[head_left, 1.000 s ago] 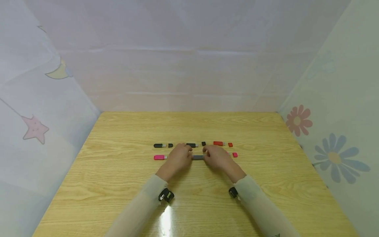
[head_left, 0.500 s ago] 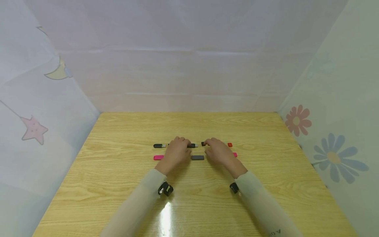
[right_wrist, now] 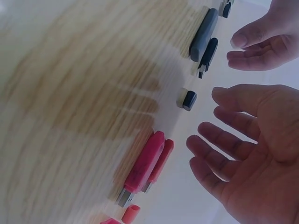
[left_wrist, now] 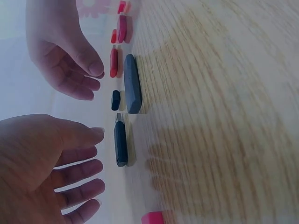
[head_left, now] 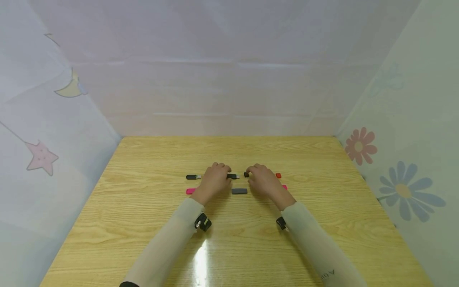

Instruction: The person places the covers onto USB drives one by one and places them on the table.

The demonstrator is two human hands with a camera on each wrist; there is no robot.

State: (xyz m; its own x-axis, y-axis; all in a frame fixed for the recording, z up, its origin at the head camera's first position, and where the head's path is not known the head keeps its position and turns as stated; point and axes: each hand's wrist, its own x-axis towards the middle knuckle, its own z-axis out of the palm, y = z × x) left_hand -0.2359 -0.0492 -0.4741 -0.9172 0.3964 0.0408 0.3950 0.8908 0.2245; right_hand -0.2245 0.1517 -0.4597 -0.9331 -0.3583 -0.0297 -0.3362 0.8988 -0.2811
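Note:
My left hand hovers with relaxed, spread fingers near a black USB stick, whose bare metal plug points right. A small black cap lies just past that plug, near the fingertips of my right hand, which holds nothing. In front of them lies a grey USB stick with no plug showing. The right wrist view has a pink USB stick and a red USB stick near my right hand, both with plugs bare; the head view hides them behind that hand.
Another black USB stick and a partly covered pink USB stick lie at left on the wooden table. At right are a red cap and a pink cap. Patterned cloth walls enclose the table.
Both hands have left the ends of the grey USB stick and moved back toward the rear row, fingers loosened. The grey stick stays on the table.

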